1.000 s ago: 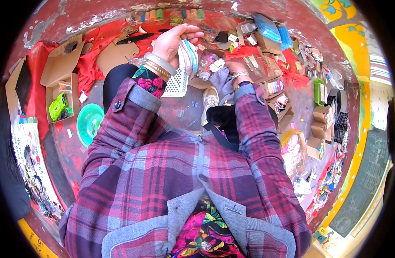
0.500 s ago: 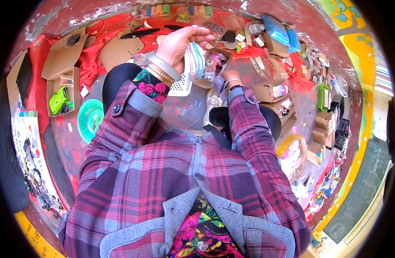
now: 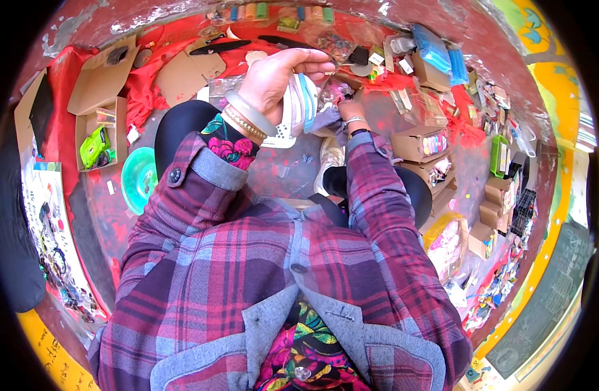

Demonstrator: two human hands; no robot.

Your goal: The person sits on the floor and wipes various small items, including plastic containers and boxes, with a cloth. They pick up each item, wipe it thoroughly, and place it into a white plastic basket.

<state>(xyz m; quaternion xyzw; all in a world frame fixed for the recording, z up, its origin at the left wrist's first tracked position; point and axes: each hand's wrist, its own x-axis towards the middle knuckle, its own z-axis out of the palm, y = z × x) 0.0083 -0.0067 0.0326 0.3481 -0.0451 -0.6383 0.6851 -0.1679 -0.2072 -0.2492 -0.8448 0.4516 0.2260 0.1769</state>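
My left hand (image 3: 273,81) is raised at the upper middle, bent at the wrist, its fingers pressed together and pointing right. Just under them is a white dotted piece with curved white and pale blue bands (image 3: 298,107); whether the fingers grip it is hidden. Lower and to the right, my right hand (image 3: 351,111) has its fingers closed at the edge of a soft grey-purple item (image 3: 328,118). Clear plastic with small colourful pieces (image 3: 331,91) shows between the two hands.
A teal basin (image 3: 140,181) and an open carton with a bright green item (image 3: 95,148) stand left. Cardboard boxes (image 3: 413,143) are stacked right, near a green basket (image 3: 499,156). Blue plastic packs (image 3: 432,48) lie at the far right. A white shoe (image 3: 330,159) is below my hands.
My left hand has shifted slightly right and down, the banded white piece with it. My right hand remains near the grey-purple item, which shows more plainly now. The whole view has shifted slightly.
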